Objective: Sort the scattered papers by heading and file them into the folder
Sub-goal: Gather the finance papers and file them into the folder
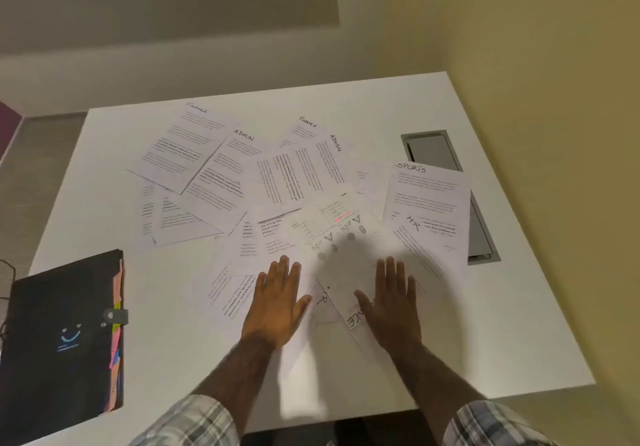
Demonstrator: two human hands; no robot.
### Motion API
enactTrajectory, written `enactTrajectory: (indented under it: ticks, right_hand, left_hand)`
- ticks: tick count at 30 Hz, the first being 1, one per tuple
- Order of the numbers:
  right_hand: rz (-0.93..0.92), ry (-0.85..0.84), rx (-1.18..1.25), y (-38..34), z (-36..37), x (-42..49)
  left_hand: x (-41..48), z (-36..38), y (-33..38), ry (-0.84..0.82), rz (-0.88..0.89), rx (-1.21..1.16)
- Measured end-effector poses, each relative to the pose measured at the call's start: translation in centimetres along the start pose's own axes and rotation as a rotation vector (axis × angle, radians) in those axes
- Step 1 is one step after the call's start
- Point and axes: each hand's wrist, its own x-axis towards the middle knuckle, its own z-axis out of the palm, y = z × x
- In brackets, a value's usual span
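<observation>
1. Fingers [284, 269] of the left grip [280, 303] are lying straight and spread, released, resting flat on the nearest of the papers [298, 175].
2. The right grip [391, 307] is lying likewise, released and flat, its thumb touching a tilted sheet [353, 317] whose heading is ending in "NCE".
3. The papers are overlapping in a loose fan across the table [485, 324] just beyond both grips, with headings FINANCE, ADMIN, SPORTS and HR showing.
4. The folder [62, 335], black with coloured tabs and strapped closed, is lying at the table's near left corner, well apart from the left grip.
</observation>
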Motion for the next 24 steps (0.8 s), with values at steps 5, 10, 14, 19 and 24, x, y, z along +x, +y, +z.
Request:
enactTrajectory:
  ticks: [5,10,14,19,24]
  right_hand:
    - [0.027,-0.042,0.004,1.3,1.0,-0.3]
    - [0.034,-0.095,0.014,2.6,1.0,-0.2]
    - [0.109,-0.044,0.062,3.1,-0.4,0.8]
    - [0.245,-0.031,0.126,3.7,-2.0,2.3]
    - [0.343,-0.005,0.21,4.1,-3.4,3.6]
  left_hand:
    - [1.2,2.0,1.8,0.025,0.041,0.049]
    - [3.2,2.6,4.0,-0.033,0.111,0.118]
    - [4.1,2.4,5.1,-0.091,0.102,0.138]
    - [4.1,2.5,5.2,-0.151,0.095,0.091]
    - [4.2,2.2,5.1,-0.173,0.094,0.109]
